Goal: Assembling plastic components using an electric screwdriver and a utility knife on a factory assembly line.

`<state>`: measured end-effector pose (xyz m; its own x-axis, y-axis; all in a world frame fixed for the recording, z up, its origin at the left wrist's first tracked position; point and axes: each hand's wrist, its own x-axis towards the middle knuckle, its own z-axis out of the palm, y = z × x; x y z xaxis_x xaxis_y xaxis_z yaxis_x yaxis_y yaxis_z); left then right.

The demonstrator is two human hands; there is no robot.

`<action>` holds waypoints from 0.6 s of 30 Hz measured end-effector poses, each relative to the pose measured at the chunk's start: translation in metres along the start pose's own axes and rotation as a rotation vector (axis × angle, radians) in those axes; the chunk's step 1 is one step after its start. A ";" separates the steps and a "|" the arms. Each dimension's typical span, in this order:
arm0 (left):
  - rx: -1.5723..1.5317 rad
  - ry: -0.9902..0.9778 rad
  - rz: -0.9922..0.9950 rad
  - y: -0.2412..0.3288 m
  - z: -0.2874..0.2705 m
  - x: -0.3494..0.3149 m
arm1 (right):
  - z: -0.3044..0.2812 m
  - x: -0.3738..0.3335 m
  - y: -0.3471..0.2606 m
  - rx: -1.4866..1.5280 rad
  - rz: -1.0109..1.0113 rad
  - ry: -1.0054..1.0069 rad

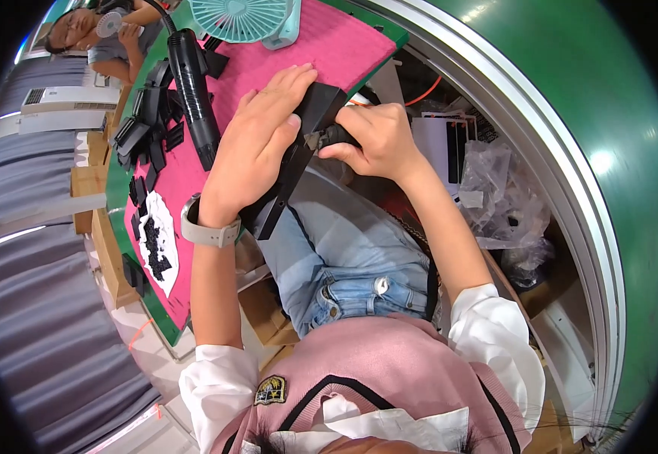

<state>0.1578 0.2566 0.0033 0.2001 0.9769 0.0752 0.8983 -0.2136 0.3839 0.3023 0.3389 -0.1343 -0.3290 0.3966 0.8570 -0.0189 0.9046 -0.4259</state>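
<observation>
A long, angular black plastic part (320,106) slants across the near edge of the pink mat, its narrow end reaching down over my lap. My left hand (257,147) holds it, fingers stretched along its far side and thumb pressed on its face. In my closed right hand (378,140) is a small hand tool (335,136) with a dark wrapped grip. Its short greyish tip touches or nearly touches the part's edge, close to my left thumb; the tip's exact shape is hard to make out.
On the pink mat (344,45) lie a corded black cylindrical tool (193,98), a heap of black parts (144,125) and white paper (164,227) with black scraps. A teal fan (242,15) stands beyond. Clear plastic bags (503,193) lie at right. Another person (110,38) sits far left.
</observation>
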 end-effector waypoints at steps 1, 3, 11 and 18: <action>-0.016 -0.001 -0.010 -0.001 0.000 0.000 | -0.003 0.002 0.000 0.001 0.002 -0.004; -0.034 -0.002 -0.025 -0.003 -0.001 -0.002 | -0.008 0.007 0.000 -0.027 -0.022 -0.083; -0.054 0.040 -0.029 -0.008 0.002 0.000 | 0.036 -0.012 -0.027 0.324 0.460 0.353; 0.259 0.005 0.018 0.022 0.015 -0.005 | 0.027 -0.044 -0.021 0.478 1.031 0.587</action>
<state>0.1831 0.2469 -0.0026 0.2158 0.9728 0.0846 0.9649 -0.2258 0.1343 0.2916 0.2982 -0.1706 0.0682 0.9975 0.0159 -0.3816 0.0409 -0.9234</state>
